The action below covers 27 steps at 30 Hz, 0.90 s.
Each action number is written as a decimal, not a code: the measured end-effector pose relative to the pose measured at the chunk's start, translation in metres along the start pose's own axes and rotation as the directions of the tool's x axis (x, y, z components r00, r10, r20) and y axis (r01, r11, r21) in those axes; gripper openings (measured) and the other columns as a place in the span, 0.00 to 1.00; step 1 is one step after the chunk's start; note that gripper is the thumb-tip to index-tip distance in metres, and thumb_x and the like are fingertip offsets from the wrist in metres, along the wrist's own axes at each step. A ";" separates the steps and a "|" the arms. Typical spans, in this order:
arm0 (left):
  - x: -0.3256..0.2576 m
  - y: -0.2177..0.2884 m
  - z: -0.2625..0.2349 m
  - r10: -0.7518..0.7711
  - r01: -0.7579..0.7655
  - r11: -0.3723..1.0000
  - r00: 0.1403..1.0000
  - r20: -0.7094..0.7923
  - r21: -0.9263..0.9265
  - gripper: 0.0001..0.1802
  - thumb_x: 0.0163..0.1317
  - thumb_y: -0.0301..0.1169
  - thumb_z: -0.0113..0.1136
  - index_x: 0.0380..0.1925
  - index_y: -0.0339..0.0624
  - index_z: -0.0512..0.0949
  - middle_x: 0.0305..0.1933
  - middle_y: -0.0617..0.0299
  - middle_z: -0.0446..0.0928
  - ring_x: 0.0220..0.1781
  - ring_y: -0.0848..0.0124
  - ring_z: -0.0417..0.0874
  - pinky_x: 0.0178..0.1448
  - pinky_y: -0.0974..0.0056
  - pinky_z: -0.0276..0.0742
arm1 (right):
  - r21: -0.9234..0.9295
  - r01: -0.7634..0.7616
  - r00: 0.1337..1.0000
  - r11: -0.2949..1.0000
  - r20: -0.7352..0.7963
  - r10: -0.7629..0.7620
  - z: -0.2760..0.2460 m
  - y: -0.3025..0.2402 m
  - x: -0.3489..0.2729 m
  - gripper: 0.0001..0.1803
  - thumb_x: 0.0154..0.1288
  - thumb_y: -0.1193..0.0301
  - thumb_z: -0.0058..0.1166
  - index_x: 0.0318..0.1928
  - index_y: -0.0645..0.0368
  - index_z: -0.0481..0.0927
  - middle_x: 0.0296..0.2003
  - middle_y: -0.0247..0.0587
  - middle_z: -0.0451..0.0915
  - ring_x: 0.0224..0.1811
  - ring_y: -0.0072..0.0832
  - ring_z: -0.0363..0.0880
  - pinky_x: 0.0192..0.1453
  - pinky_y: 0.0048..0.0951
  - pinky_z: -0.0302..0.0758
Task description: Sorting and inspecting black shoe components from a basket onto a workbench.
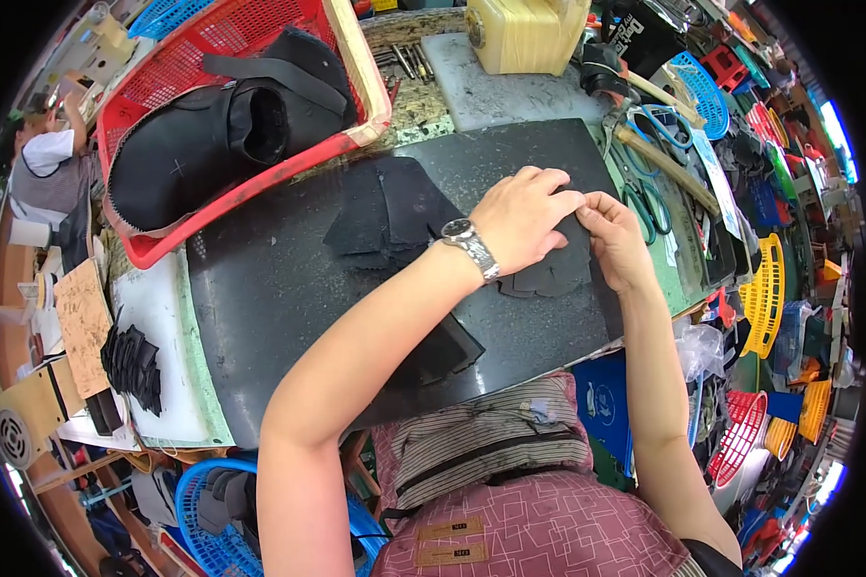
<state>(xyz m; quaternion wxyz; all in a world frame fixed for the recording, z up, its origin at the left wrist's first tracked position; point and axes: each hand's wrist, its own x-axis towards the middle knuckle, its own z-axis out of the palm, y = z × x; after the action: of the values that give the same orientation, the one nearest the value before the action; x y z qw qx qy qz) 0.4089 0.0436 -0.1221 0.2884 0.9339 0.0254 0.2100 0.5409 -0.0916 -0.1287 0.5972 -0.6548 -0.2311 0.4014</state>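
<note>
My left hand (524,223), with a metal-band watch (467,240) on its wrist, is closed with its fingers curled. Its fingertips meet those of my right hand (618,240), which is pinched with thumb against forefinger. Whatever sits between them is too small or hidden to make out. Just under both hands lies a dark, flat cut piece (548,277), partly covered by them. To the left, a stack of black cut pieces (394,207) rests on the black work board (269,317). More black pieces (447,351) lie near the board's front edge, partly behind my left forearm.
A red basket (250,197) holding black shoe-like uppers (197,144) stands at the back left. Scissors (649,207) and hammers (669,168) lie at the right. Behind the board are a grey slab (500,91) and a tape-wrapped block (529,34). Another person (48,154) sits far left.
</note>
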 end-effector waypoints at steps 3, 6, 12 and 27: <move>-0.008 -0.003 -0.005 0.055 -0.057 0.996 0.998 -0.035 -0.062 0.27 0.45 0.34 0.70 0.49 0.48 0.77 0.56 0.55 0.72 0.57 0.57 0.73 0.58 0.59 0.73 | 0.255 -0.124 0.988 0.959 0.125 0.094 -0.010 0.003 0.003 0.07 0.65 0.71 0.55 0.42 0.58 0.77 0.31 0.29 0.79 0.32 0.16 0.78 0.37 0.18 0.75; -0.015 -0.004 -0.011 0.062 -0.063 0.998 0.992 -0.106 -0.003 0.25 0.42 0.35 0.72 0.42 0.46 0.77 0.55 0.56 0.71 0.58 0.57 0.72 0.59 0.57 0.70 | 0.218 -0.141 0.971 0.966 0.223 0.091 -0.006 0.004 0.008 0.07 0.63 0.71 0.57 0.40 0.57 0.78 0.30 0.26 0.79 0.26 0.11 0.74 0.30 0.13 0.69; -0.020 -0.004 -0.025 -0.009 0.010 1.000 0.991 -0.130 0.011 0.23 0.38 0.36 0.74 0.34 0.45 0.75 0.51 0.57 0.72 0.55 0.56 0.72 0.58 0.56 0.69 | 0.007 -0.064 0.974 0.998 0.218 0.061 0.012 -0.018 0.009 0.06 0.61 0.70 0.61 0.38 0.55 0.81 0.27 0.21 0.78 0.23 0.08 0.67 0.25 0.11 0.59; -0.115 0.046 -0.079 -0.454 0.358 0.824 0.881 -0.133 -0.438 0.13 0.51 0.24 0.68 0.37 0.37 0.78 0.33 0.62 0.81 0.33 0.78 0.80 0.39 0.71 0.76 | -0.342 0.262 0.851 0.902 0.523 -0.049 0.081 -0.025 -0.052 0.09 0.57 0.74 0.63 0.38 0.62 0.79 0.27 0.28 0.77 0.27 0.14 0.74 0.32 0.19 0.72</move>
<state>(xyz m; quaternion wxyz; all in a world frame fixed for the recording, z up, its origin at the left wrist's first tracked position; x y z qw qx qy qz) 0.2687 0.0275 -0.0815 0.5068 0.7963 0.2145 0.2511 0.4502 -0.0796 -0.0883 0.4003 -0.6143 -0.5090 0.4509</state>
